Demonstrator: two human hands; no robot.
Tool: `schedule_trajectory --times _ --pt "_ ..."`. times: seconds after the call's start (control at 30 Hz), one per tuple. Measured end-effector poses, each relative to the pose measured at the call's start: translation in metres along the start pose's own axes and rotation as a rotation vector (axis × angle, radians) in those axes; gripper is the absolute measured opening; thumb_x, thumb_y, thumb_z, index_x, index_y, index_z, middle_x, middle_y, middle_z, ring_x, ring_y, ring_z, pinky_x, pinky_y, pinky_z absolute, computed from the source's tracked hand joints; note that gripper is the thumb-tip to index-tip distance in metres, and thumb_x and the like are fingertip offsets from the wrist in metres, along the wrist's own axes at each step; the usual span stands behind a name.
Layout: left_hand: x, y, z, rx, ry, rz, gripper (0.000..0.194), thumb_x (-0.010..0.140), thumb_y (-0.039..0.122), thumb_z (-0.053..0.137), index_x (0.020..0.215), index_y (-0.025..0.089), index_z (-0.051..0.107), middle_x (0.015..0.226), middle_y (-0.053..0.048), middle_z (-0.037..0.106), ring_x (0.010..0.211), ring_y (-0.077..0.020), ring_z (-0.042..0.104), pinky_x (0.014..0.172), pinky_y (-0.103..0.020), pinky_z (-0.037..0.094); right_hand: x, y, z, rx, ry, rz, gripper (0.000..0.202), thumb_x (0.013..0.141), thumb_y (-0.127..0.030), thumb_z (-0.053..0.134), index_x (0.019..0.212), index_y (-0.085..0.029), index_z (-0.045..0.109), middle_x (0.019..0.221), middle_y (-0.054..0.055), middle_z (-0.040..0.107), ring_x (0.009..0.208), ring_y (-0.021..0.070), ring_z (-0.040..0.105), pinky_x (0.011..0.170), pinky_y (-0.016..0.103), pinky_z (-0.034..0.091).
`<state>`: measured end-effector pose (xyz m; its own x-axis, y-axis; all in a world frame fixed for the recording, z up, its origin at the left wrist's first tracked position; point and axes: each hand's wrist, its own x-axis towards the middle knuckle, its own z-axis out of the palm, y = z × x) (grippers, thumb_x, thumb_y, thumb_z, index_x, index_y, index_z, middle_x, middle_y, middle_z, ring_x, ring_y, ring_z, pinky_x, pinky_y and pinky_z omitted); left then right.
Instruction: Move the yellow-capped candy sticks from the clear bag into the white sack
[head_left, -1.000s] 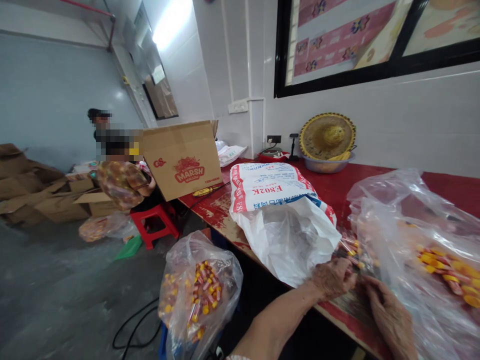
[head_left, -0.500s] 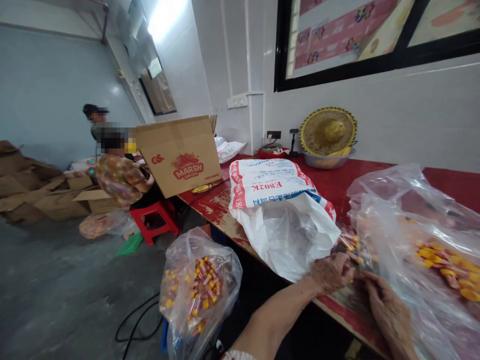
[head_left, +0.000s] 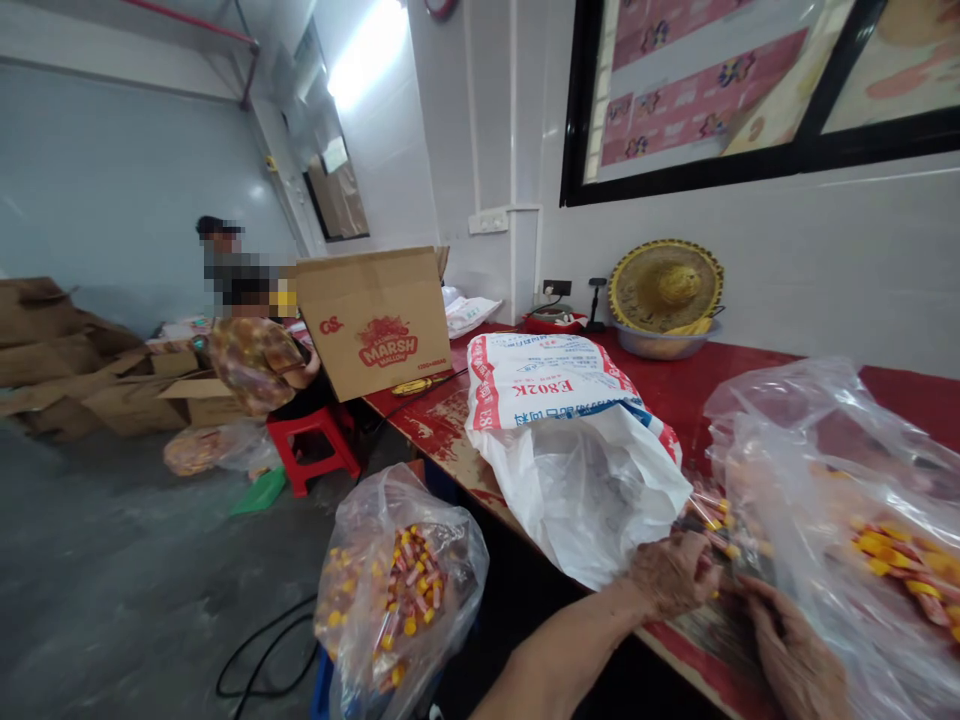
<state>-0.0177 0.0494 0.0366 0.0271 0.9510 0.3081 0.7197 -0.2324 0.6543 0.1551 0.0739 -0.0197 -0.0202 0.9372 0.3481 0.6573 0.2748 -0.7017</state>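
My left hand is at the front edge of the red table, beside the open mouth of a white printed sack. Its fingers curl inward; a speck of yellow shows by the fingertips, but what they hold is too small to make out. Facing it, my right hand has its fingers stretched toward the left, with a gap at the thumb. Just beyond both hands lies a small heap of clear tubes with pinkish filling and yellow caps. A big clear plastic bag with more such pieces lies right of them.
Below the table edge at left stands another clear bag of yellow-capped tubes. A cardboard carton and a basin with a straw hat are farther back. A person sits on a red stool; black cable lies on the floor.
The view has shifted slightly, so the scene sits a little lower and farther right. Both hands keep nearly the same place and pose by the small heap.
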Motion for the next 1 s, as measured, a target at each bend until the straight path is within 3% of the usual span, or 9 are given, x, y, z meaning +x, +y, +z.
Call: schedule_trajectory --times 0.23,0.5,0.77,1.0 --pt "-0.0007 0.0000 -0.0022 0.015 0.008 0.019 0.030 0.089 0.034 0.061 0.118 0.024 0.061 0.102 -0.004 0.076 0.092 -0.0221 0.075 0.079 -0.031 0.061 0.0023 -0.0053 -0.0032 0.020 0.000 0.040 0.051 0.088 -0.067 0.040 0.100 -0.031 0.074 0.086 0.006 0.079 0.074 0.0316 0.071 0.067 0.042 0.055" --pt "-0.0013 0.0023 -0.0066 -0.032 -0.028 -0.008 0.032 0.088 0.035 0.061 0.119 0.025 0.062 0.104 -0.005 0.076 0.095 -0.0266 0.077 0.082 -0.037 0.064 0.0003 -0.0077 -0.0063 0.000 0.019 0.007 0.053 0.089 -0.067 0.038 0.099 -0.030 0.075 0.084 0.005 0.079 0.073 0.0296 0.071 0.066 0.039 0.055" --pt "-0.0021 0.0022 -0.0073 -0.056 -0.026 -0.023 0.033 0.090 0.040 0.057 0.120 0.027 0.061 0.103 -0.005 0.077 0.098 -0.0279 0.077 0.084 -0.039 0.065 0.0000 -0.0042 -0.0053 -0.012 -0.029 0.042 0.051 0.090 -0.064 0.039 0.103 -0.029 0.074 0.091 0.006 0.080 0.083 0.0317 0.072 0.075 0.042 0.056" --pt "-0.0019 0.0053 -0.0090 -0.039 -0.021 -0.031 0.031 0.088 0.037 0.060 0.116 0.026 0.061 0.105 -0.007 0.077 0.097 -0.0306 0.078 0.082 -0.041 0.066 -0.0001 -0.0075 -0.0076 0.011 -0.024 0.046 0.052 0.090 -0.066 0.038 0.102 -0.030 0.074 0.086 0.005 0.079 0.075 0.0314 0.071 0.069 0.043 0.055"
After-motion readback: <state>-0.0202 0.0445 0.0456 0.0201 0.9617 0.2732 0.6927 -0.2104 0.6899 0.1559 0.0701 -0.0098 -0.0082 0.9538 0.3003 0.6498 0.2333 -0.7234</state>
